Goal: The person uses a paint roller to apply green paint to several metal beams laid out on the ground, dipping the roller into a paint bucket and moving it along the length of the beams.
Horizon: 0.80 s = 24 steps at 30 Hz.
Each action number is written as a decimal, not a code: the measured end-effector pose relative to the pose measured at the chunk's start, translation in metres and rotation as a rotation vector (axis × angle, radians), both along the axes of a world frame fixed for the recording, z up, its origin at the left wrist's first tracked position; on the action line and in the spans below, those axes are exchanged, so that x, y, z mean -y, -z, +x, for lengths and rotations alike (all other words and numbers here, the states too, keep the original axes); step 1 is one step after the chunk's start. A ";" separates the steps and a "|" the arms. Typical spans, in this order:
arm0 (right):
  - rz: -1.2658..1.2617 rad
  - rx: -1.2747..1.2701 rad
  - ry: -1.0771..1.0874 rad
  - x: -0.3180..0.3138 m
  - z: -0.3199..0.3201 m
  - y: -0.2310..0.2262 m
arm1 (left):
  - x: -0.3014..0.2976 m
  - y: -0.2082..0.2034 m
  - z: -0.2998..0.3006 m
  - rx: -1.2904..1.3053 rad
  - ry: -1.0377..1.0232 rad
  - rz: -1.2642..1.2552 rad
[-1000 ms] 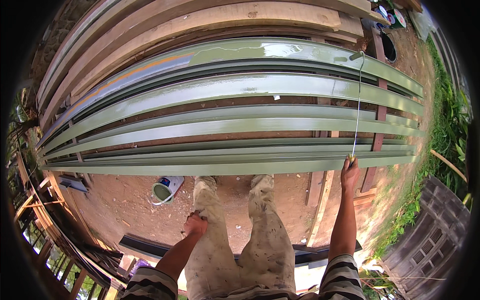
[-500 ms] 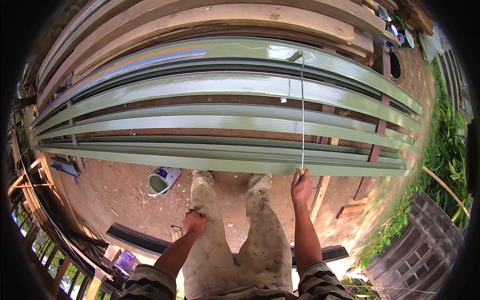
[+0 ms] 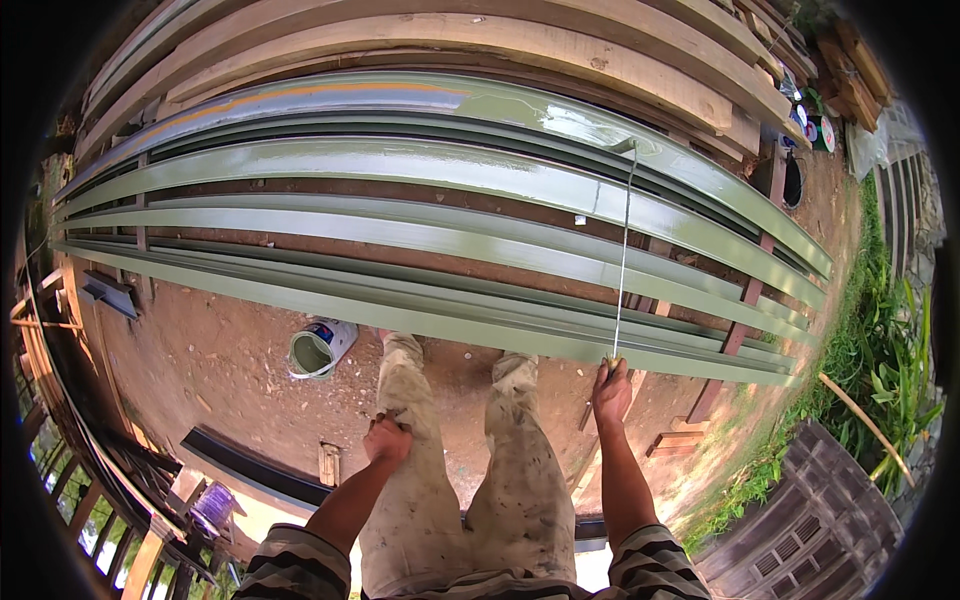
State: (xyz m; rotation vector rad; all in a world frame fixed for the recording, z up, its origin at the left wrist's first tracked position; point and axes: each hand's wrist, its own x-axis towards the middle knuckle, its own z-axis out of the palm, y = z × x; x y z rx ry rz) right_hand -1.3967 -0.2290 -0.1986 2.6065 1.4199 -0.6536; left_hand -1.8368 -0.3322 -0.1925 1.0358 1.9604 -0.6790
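Note:
My right hand (image 3: 612, 392) is closed round the handle of a long-rod paint roller (image 3: 624, 255). The rod reaches away across several metal beams, and the roller head rests on the farthest beam (image 3: 560, 118), where green paint shines wet. Toward its left, that beam still shows grey metal and an orange stripe. The nearer beams (image 3: 430, 165) are coated green. My left hand (image 3: 388, 438) lies on my left trouser leg with its fingers curled in; whether anything is inside them is hidden.
A paint bucket (image 3: 322, 348) with green paint inside lies tipped toward me on the dirt ground, left of my feet. Wooden planks (image 3: 600, 62) are stacked beyond the beams. Reddish crosspieces (image 3: 745, 300) support the beams. Grass (image 3: 850, 320) borders the right side.
The view has turned slightly. The roller head has shifted a little rightward and nearer on the far beam. My left hand stays on my leg.

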 end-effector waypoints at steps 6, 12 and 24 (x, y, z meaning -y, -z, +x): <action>-0.014 -0.211 -0.163 -0.040 -0.134 0.026 | -0.003 -0.004 -0.010 0.025 -0.059 -0.002; -0.068 -0.341 -0.354 -0.102 -0.265 0.049 | 0.002 -0.004 -0.025 0.052 -0.110 0.012; -0.003 -0.430 -0.715 -0.263 -0.491 0.044 | -0.004 -0.005 -0.063 0.123 -0.254 -0.010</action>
